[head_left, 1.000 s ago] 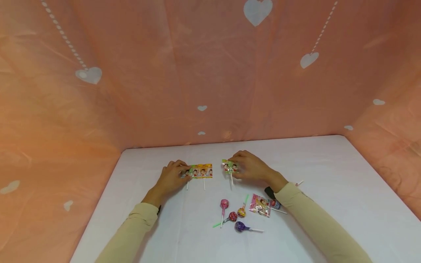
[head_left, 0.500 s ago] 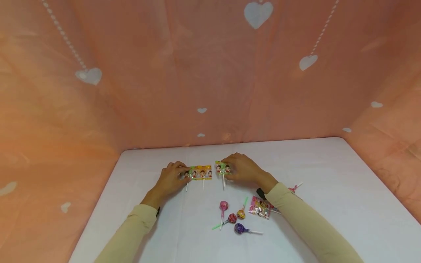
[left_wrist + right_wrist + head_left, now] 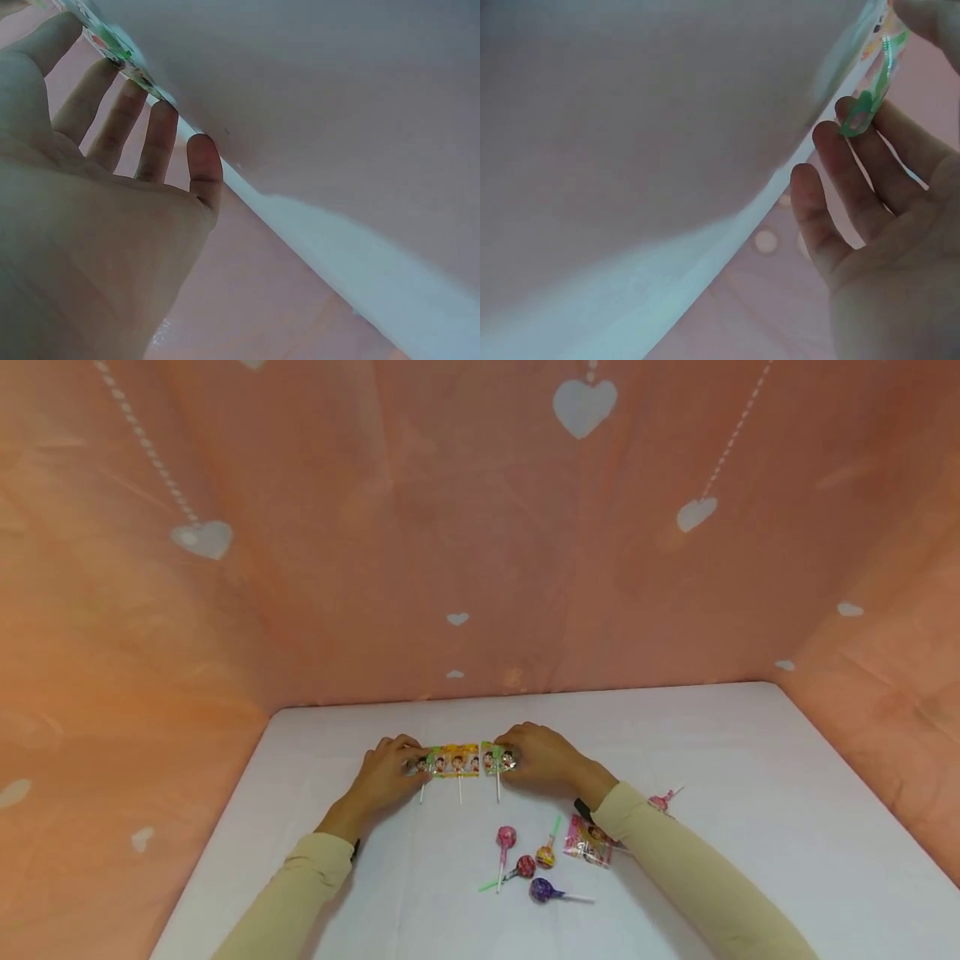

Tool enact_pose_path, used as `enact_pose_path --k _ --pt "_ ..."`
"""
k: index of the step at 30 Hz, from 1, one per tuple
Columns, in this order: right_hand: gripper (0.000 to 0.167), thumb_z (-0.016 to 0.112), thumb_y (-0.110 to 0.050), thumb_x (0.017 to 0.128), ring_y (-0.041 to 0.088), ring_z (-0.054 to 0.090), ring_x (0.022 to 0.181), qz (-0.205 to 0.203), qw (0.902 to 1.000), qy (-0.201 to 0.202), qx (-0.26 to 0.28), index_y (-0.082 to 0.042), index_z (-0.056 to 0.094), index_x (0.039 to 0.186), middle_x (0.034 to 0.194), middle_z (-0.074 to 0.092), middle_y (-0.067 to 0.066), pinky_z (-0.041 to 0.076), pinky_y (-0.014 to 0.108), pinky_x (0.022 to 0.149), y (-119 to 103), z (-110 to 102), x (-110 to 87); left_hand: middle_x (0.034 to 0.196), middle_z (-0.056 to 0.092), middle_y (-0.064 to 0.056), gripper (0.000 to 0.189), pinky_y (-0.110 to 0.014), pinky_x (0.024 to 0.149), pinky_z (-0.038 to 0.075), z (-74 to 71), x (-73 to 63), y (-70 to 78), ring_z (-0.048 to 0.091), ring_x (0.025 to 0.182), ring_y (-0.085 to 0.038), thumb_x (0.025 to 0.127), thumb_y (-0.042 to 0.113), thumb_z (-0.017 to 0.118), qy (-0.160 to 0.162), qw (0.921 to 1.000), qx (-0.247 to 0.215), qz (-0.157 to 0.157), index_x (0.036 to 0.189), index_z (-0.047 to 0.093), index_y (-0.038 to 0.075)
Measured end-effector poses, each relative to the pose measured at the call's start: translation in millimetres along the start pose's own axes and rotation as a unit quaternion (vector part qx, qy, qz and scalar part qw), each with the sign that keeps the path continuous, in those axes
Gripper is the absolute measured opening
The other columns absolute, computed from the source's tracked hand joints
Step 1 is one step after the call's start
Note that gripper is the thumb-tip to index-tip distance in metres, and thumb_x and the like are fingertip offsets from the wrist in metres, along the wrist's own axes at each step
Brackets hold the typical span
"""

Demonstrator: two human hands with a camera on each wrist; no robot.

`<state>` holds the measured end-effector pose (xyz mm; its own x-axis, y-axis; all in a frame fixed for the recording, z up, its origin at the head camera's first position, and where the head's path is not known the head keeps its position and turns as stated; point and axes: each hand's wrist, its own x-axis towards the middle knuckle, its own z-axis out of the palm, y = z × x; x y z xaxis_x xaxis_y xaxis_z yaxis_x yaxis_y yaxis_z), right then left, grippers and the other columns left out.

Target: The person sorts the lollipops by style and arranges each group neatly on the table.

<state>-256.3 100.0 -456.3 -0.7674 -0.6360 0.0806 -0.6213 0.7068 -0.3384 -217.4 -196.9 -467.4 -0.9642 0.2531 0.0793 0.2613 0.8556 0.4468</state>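
Note:
In the head view my left hand (image 3: 386,775) pinches a flat lollipop in a green cartoon wrapper (image 3: 437,762) at its left end. An orange-wrapped lollipop (image 3: 461,762) lies directly to its right, its white stick pointing toward me. My right hand (image 3: 542,760) grips another green-wrapped lollipop (image 3: 491,759) by its right side, its left edge close beside the orange one. From the left wrist, fingertips show along the edge of the wrapper (image 3: 112,46). The right wrist view has the green wrapper (image 3: 864,112) between thumb and fingers.
Nearer me on the white table (image 3: 420,877) lie round lollipops: pink (image 3: 506,837), red (image 3: 525,866), yellow (image 3: 545,857) and purple (image 3: 542,890). A pink flat packet (image 3: 587,842) is partly under the right forearm, with another pink lollipop (image 3: 662,802) beyond. An orange curtain (image 3: 480,568) stands behind.
My right hand has moved left with its green-wrapped lollipop, closing the gap to the orange one. The left hand has stayed almost where it was.

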Motion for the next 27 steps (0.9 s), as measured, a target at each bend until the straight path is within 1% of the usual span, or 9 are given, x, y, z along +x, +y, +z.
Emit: enact_pose_path --k 3,5,9,13,18,23,27 --pt "0.056 0.071 -0.043 0.084 0.022 0.057 0.126 0.014 0.9996 -0.019 -0.014 -0.016 0.063 0.133 0.131 0.064 0.002 0.044 0.042 0.109 -0.7 4.1 -1.6 0.128 0.061 -0.003 0.043 -0.052 0.098 0.037 2.3 -1.0 -0.4 0.049 0.122 -0.028 0.088 0.031 0.074 -0.011 0.9999 -0.001 -0.006 0.128 0.068 0.014" --pt "0.057 0.070 -0.046 0.085 0.021 0.056 0.127 0.020 0.9992 -0.024 -0.026 -0.018 0.062 0.134 0.133 0.062 0.001 0.044 0.040 0.109 -0.2 5.9 -2.5 0.128 0.061 -0.003 0.044 -0.052 0.097 0.037 4.0 -1.0 -0.3 0.049 0.122 -0.027 0.088 0.032 0.074 -0.013 0.9999 -0.002 -0.006 0.128 0.068 0.014" --pt "0.059 0.071 -0.047 0.086 0.021 0.053 0.130 0.026 0.9990 -0.022 -0.028 -0.019 0.061 0.136 0.137 0.059 0.002 0.043 0.041 0.110 0.5 4.4 -2.5 0.127 0.061 -0.004 0.044 -0.052 0.096 0.037 4.2 2.1 0.1 0.050 0.121 -0.029 0.088 0.031 0.075 -0.003 1.0000 -0.004 0.005 0.128 0.068 0.014" --pt "0.060 0.072 -0.045 0.087 0.025 0.051 0.133 0.022 0.9993 -0.027 -0.017 -0.017 0.059 0.138 0.141 0.056 0.006 0.041 0.043 0.112 0.0 0.9 -2.4 0.127 0.061 -0.004 0.044 -0.052 0.095 0.038 2.7 4.2 -0.1 0.050 0.121 -0.029 0.088 0.031 0.075 -0.003 1.0000 -0.001 0.007 0.128 0.068 0.015" --pt "0.062 0.069 -0.047 0.089 0.026 0.047 0.137 0.021 0.9989 -0.038 -0.016 -0.017 0.055 0.142 0.146 0.053 0.006 0.039 0.044 0.114 0.5 -1.1 -0.3 0.128 0.061 -0.005 0.045 -0.052 0.095 0.037 -1.8 4.8 0.9 0.049 0.122 -0.030 0.088 0.031 0.075 -0.007 1.0000 -0.003 0.004 0.128 0.068 0.014" --pt "0.062 0.070 -0.047 0.088 0.026 0.047 0.138 0.008 0.9993 -0.033 -0.013 -0.016 0.056 0.141 0.146 0.053 0.006 0.038 0.043 0.115 2.3 -0.3 3.0 0.128 0.061 -0.007 0.044 -0.052 0.094 0.037 -4.5 5.1 -0.4 0.050 0.122 -0.032 0.088 0.031 0.074 -0.003 1.0000 0.000 0.009 0.128 0.068 0.012" --pt "0.062 0.070 -0.047 0.089 0.026 0.046 0.139 0.012 0.9991 -0.037 -0.020 -0.015 0.057 0.140 0.146 0.053 0.006 0.036 0.044 0.116 5.2 -1.6 2.9 0.128 0.061 -0.007 0.044 -0.052 0.094 0.037 -3.4 7.4 0.3 0.050 0.122 -0.031 0.089 0.031 0.073 -0.008 0.9999 -0.004 0.014 0.129 0.068 0.013"
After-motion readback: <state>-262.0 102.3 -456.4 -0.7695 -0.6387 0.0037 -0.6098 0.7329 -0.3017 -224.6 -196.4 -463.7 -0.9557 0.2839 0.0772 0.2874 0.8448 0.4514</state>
